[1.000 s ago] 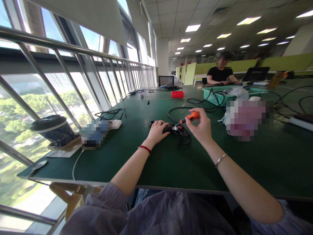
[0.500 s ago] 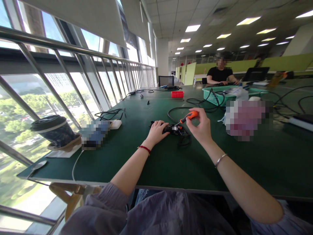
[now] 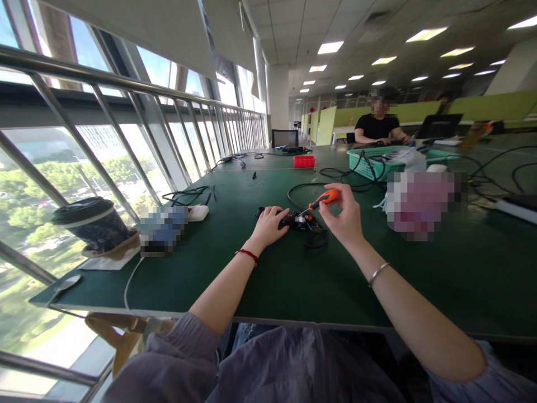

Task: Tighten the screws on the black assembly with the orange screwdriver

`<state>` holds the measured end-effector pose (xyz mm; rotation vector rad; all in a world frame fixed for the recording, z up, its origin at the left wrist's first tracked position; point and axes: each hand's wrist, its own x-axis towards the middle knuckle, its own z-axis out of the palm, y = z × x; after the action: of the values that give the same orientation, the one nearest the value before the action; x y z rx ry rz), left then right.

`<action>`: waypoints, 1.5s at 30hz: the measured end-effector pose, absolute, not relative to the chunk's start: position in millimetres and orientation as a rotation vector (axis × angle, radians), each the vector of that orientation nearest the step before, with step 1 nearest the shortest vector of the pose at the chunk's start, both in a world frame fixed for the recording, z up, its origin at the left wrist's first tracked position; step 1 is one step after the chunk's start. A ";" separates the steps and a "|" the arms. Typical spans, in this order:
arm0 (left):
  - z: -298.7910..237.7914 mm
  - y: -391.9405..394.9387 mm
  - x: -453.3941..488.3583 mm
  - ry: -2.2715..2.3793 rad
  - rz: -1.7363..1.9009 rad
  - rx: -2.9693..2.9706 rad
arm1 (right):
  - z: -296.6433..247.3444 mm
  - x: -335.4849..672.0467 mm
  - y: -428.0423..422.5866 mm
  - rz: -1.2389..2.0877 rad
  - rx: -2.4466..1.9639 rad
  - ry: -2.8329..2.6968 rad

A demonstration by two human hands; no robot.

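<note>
On the green table (image 3: 293,280) lies a small black device (image 3: 300,221) with coloured wires and a black cable looping away from it. My left hand (image 3: 268,225) rests on its left end, fingers curled over it and holding it down. My right hand (image 3: 344,218) pinches an orange-handled screwdriver (image 3: 322,199), whose thin shaft slants down-left onto the device.
A dark paper cup (image 3: 94,224) lies tipped near the left edge beside a white charger (image 3: 198,212). Cables, a red box (image 3: 304,162) and a teal basket (image 3: 375,159) sit farther back. Another person (image 3: 380,126) sits at the far end. A railing and windows run along the left.
The screwdriver handle has shifted slightly up and left in my right fingers. My left hand stays on the device.
</note>
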<state>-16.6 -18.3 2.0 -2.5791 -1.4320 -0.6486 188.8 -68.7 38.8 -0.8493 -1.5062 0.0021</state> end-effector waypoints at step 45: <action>7.1 -23.0 -10.8 -1.319 -0.412 -2.432 | 41.2 188.2 -73.6 -0.024 -0.955 -1.520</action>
<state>-10.8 -23.0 7.1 -2.4317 -1.3191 -0.4120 188.2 -73.6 41.2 -0.9546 -1.5198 -0.0238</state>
